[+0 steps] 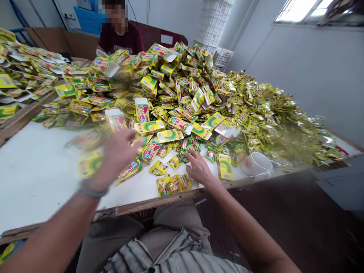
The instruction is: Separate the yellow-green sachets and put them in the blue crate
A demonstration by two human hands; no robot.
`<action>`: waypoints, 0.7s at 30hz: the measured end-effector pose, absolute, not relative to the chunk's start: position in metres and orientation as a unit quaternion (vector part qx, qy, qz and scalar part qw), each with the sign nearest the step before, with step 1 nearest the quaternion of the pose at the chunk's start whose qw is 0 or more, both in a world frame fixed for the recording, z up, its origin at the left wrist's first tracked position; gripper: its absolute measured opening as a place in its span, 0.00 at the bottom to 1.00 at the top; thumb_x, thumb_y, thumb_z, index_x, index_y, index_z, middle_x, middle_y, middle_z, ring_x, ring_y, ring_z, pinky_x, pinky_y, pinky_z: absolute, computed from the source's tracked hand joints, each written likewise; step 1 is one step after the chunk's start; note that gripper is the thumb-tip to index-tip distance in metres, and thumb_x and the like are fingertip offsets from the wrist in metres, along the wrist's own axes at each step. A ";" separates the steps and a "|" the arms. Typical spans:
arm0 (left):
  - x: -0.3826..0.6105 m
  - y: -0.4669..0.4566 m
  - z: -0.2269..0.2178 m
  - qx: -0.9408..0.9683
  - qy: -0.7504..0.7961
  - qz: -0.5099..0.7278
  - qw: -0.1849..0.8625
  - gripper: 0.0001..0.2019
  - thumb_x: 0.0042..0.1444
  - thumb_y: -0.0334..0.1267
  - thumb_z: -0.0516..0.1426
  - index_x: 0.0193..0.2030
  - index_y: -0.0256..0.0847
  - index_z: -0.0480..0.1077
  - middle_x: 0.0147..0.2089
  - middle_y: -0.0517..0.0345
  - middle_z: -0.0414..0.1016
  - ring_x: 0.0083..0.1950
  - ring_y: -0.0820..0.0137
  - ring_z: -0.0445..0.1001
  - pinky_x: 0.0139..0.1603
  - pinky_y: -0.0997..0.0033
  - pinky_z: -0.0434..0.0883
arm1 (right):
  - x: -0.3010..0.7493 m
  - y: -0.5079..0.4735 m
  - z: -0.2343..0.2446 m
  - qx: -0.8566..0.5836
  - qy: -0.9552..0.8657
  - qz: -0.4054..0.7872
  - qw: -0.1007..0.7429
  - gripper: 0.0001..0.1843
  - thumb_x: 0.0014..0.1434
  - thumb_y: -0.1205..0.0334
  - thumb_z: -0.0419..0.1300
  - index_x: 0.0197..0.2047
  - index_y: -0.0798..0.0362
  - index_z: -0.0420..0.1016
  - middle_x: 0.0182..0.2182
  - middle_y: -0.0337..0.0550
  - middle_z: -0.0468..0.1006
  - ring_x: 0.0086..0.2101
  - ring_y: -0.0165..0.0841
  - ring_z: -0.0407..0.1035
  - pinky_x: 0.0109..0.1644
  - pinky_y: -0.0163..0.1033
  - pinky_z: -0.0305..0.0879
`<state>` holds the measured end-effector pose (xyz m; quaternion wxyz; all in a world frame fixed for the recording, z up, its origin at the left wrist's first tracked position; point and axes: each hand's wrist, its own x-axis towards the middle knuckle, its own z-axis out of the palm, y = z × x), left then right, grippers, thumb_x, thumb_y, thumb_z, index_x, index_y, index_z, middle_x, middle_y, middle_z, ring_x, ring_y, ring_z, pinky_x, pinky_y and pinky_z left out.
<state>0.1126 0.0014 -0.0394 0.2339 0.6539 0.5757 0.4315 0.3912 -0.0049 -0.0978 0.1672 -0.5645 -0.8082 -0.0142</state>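
Note:
My left hand (115,157) is blurred by motion above the white table (36,174), reaching toward yellow-green cartons (149,127) lying flat in front of the heap; its fingers are smeared. My right hand (199,167) rests palm down on the table with fingers stretched toward small yellow sachets (187,146). A few sachets (173,183) lie in a short row by the table's front edge, just left of my right hand. A large heap of cartons (170,79) fills the middle, and foil sachets (264,110) pile up at the right.
A white cup (256,163) lies on its side near the front edge at the right. Another person in a dark red shirt (125,40) sits across the table. Flattened cartons (25,68) cover a second surface at the left. White baskets (216,38) stand at the back.

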 end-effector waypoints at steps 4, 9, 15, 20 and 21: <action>0.185 0.004 -0.064 0.791 0.533 0.270 0.130 0.11 0.56 0.45 0.59 0.36 0.38 0.74 0.39 0.46 0.77 0.45 0.56 0.72 0.47 0.61 0.66 | 0.392 0.005 -0.104 -0.553 -0.813 -0.046 0.179 0.21 0.57 0.72 0.52 0.52 0.54 0.74 0.54 0.53 0.73 0.52 0.43 0.68 0.58 0.47 0.63; 0.215 0.003 -0.096 0.843 0.514 0.154 0.045 0.12 0.58 0.39 0.56 0.44 0.33 0.73 0.45 0.39 0.75 0.51 0.51 0.71 0.51 0.56 0.67 | 0.393 0.007 -0.106 -0.568 -0.731 0.017 0.378 0.15 0.63 0.64 0.48 0.47 0.52 0.73 0.43 0.50 0.78 0.44 0.40 0.71 0.51 0.45 0.66; 0.203 -0.001 -0.096 0.846 0.508 0.151 0.055 0.16 0.56 0.27 0.49 0.48 0.33 0.71 0.40 0.41 0.78 0.44 0.56 0.75 0.45 0.59 0.68 | 0.380 0.018 -0.088 -0.562 -0.615 0.242 0.496 0.13 0.63 0.50 0.50 0.42 0.49 0.67 0.33 0.41 0.74 0.30 0.32 0.67 0.35 0.37 0.67; 0.193 0.010 -0.098 0.765 0.540 0.276 0.215 0.10 0.59 0.35 0.50 0.36 0.40 0.73 0.31 0.50 0.77 0.36 0.61 0.75 0.39 0.64 0.68 | 0.368 0.042 -0.079 -0.534 -0.558 0.341 0.536 0.18 0.57 0.43 0.55 0.38 0.50 0.66 0.28 0.36 0.70 0.24 0.28 0.64 0.27 0.34 0.64; 0.190 0.015 -0.098 0.719 0.556 0.316 0.272 0.08 0.58 0.37 0.52 0.35 0.41 0.72 0.29 0.54 0.76 0.33 0.63 0.74 0.37 0.65 0.68 | 0.366 0.046 -0.079 -0.526 -0.549 0.362 0.540 0.19 0.56 0.42 0.57 0.37 0.50 0.66 0.27 0.36 0.70 0.23 0.27 0.63 0.26 0.34 0.63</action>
